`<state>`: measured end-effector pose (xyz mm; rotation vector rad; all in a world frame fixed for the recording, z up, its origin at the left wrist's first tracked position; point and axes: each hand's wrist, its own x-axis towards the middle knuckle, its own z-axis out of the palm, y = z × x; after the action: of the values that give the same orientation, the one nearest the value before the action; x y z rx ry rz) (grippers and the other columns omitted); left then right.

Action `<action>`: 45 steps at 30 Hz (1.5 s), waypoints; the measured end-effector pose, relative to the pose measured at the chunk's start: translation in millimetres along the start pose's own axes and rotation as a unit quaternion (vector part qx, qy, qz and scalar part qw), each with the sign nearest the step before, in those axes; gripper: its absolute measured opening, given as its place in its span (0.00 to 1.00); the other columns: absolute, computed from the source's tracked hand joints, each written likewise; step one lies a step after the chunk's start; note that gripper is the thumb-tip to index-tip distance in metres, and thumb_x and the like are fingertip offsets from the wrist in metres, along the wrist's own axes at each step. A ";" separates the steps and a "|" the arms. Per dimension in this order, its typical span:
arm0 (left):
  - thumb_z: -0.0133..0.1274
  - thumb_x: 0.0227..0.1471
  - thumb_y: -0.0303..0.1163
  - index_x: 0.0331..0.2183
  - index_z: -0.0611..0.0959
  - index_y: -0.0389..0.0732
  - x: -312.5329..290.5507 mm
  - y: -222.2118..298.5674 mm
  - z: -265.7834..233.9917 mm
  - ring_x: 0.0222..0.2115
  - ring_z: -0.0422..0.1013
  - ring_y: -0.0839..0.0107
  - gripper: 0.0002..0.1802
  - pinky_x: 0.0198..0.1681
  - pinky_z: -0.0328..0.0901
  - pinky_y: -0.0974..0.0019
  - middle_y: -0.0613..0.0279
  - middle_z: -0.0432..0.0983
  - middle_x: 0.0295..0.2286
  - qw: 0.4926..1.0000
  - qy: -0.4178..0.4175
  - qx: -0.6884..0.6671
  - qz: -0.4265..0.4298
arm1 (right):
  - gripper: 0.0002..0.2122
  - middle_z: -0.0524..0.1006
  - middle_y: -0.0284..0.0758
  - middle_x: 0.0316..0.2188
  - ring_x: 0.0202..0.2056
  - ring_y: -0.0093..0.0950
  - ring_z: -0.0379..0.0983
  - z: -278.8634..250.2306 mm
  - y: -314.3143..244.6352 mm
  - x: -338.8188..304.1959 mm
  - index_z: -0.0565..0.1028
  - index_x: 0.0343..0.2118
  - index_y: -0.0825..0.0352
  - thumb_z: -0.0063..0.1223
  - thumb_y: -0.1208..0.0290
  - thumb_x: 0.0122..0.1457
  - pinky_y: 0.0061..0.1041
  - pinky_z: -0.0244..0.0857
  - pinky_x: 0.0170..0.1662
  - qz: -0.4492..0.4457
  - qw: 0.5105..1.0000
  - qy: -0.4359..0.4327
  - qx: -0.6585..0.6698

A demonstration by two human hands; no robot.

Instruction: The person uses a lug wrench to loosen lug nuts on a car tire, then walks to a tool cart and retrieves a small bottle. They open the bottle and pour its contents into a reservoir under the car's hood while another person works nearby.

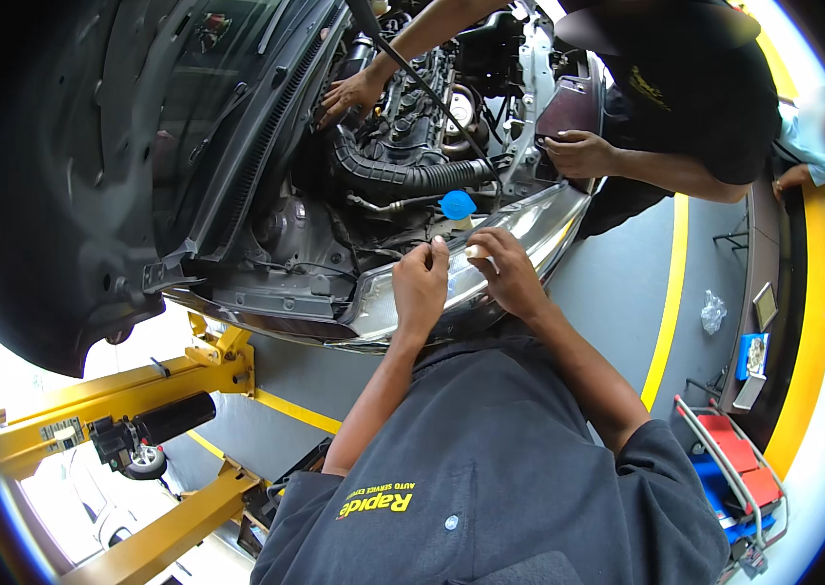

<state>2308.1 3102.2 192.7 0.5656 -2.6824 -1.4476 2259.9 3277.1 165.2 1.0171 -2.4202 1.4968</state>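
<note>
Both my hands are over the clear headlight [373, 304] at the car's front corner. My left hand [419, 289] is closed, thumb and fingers pressed together. Whatever it may hold is too small to make out. Close beside it, my right hand [510, 275] pinches a small cream-white piece [475, 252] between thumb and fingers. Just beyond my hands sits a blue round cap [457, 205] at the edge of the engine bay. A black ribbed air intake hose [412, 177] runs behind the cap.
A co-worker [695, 88] leans over the bay from the right, one hand [352, 96] near the engine, the other [580, 154] at the front edge. A thin prop rod [432, 93] slants across the engine. Left are the raised hood [130, 146] and yellow lift arms [120, 385]; right, a red-and-blue cart [734, 458].
</note>
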 end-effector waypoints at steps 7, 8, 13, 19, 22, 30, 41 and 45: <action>0.45 0.65 0.31 0.34 0.81 0.38 41.1 -9.5 -19.9 0.22 0.67 0.79 0.11 0.25 0.60 0.74 0.63 0.78 0.28 0.869 -0.078 -0.472 -0.128 | 0.15 0.79 0.40 0.50 0.54 0.41 0.76 19.0 47.3 2.4 0.77 0.52 0.64 0.62 0.81 0.62 0.36 0.68 0.58 0.102 0.988 0.047 0.104; 0.44 0.64 0.29 0.33 0.82 0.39 46.9 -12.7 -16.9 0.21 0.66 0.78 0.12 0.26 0.58 0.74 0.64 0.78 0.28 0.888 -0.069 -0.444 -0.100 | 0.15 0.79 0.40 0.50 0.53 0.40 0.76 23.7 52.8 2.0 0.77 0.52 0.64 0.62 0.80 0.63 0.36 0.68 0.58 0.097 0.989 0.067 0.088; 0.58 0.62 0.46 0.40 0.85 0.34 80.6 -23.1 23.5 0.31 0.79 0.53 0.22 0.40 0.73 0.53 0.55 0.79 0.27 0.998 0.067 -0.019 -0.004 | 0.13 0.80 0.38 0.47 0.49 0.36 0.78 42.3 63.6 -2.9 0.77 0.52 0.64 0.60 0.78 0.66 0.34 0.69 0.54 0.187 0.970 0.111 0.109; 0.61 0.52 0.71 0.48 0.77 0.26 88.4 -65.4 79.6 0.46 0.77 0.45 0.51 0.47 0.75 0.47 0.43 0.75 0.44 0.946 0.025 0.319 0.060 | 0.11 0.81 0.39 0.45 0.47 0.35 0.79 47.6 67.7 -6.9 0.78 0.51 0.66 0.60 0.75 0.68 0.33 0.70 0.52 0.179 0.972 0.145 0.051; 0.60 0.52 0.73 0.46 0.77 0.24 102.0 -96.4 97.9 0.43 0.80 0.47 0.53 0.43 0.77 0.51 0.42 0.76 0.43 0.924 -0.021 0.368 0.100 | 0.11 0.80 0.38 0.45 0.47 0.35 0.78 48.9 68.4 -8.5 0.78 0.51 0.65 0.60 0.75 0.68 0.34 0.70 0.52 0.142 0.979 0.147 -0.011; 0.64 0.53 0.65 0.45 0.78 0.22 115.3 -86.4 101.2 0.34 0.85 0.53 0.48 0.35 0.80 0.58 0.43 0.80 0.39 0.925 0.018 0.371 0.087 | 0.12 0.80 0.39 0.43 0.48 0.34 0.77 51.4 80.7 14.4 0.78 0.52 0.65 0.61 0.74 0.67 0.33 0.69 0.53 0.071 0.986 0.141 -0.060; 0.58 0.62 0.58 0.41 0.78 0.15 132.5 -78.9 116.0 0.26 0.84 0.60 0.43 0.26 0.79 0.63 0.46 0.82 0.29 0.900 0.027 0.409 0.150 | 0.13 0.80 0.41 0.45 0.46 0.38 0.78 57.8 97.4 9.8 0.77 0.52 0.67 0.61 0.69 0.68 0.34 0.73 0.49 0.152 0.969 0.193 -0.009; 0.53 0.65 0.58 0.43 0.78 0.11 138.1 -87.3 122.5 0.26 0.84 0.62 0.46 0.23 0.78 0.65 0.41 0.82 0.30 0.893 0.007 0.425 0.150 | 0.13 0.80 0.41 0.45 0.46 0.38 0.79 56.1 99.4 11.1 0.77 0.53 0.65 0.61 0.69 0.69 0.35 0.74 0.49 0.156 0.969 0.190 -0.017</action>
<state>2179.9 3110.5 34.0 0.1389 -3.1009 -0.1403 2205.3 3253.5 67.0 0.3062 -2.3825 1.5590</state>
